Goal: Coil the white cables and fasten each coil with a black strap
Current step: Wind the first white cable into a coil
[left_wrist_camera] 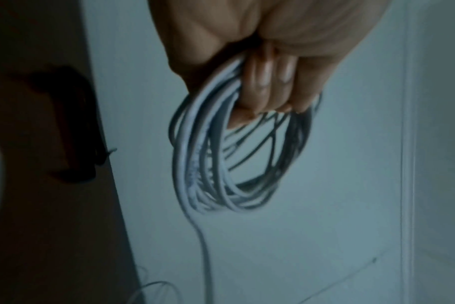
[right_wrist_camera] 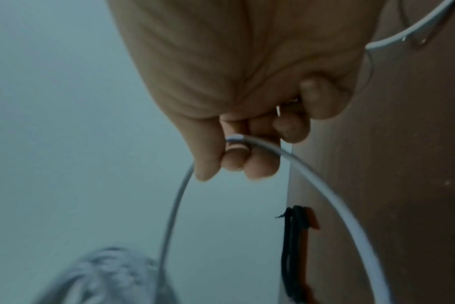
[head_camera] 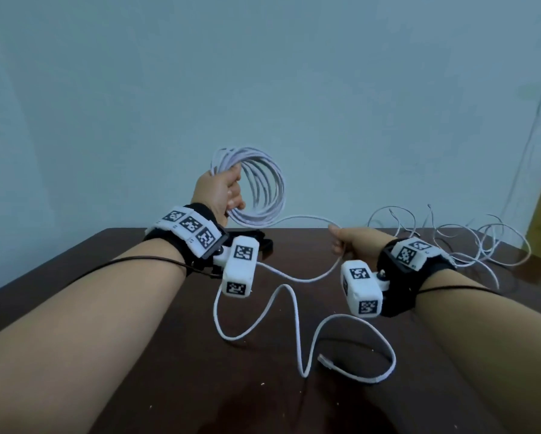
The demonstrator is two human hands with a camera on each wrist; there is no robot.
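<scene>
**Cable half-coiled above a dark table**

Nearest the camera, the cable's (head_camera: 297, 311) loose tail snakes across the table (head_camera: 169, 355), its plug (head_camera: 325, 361) lying on the wood. Above it, the right hand (head_camera: 353, 244) pinches the running cable between thumb and curled fingers (right_wrist_camera: 260, 164). Left of that, the left hand (head_camera: 222, 191) is raised over the table's far edge, fingers (left_wrist_camera: 262, 86) clamped around the coil (head_camera: 263, 189). Black straps (head_camera: 263, 242) lie on the table below the coil. A second cable (head_camera: 482, 242) sprawls tangled at the far right corner.
</scene>
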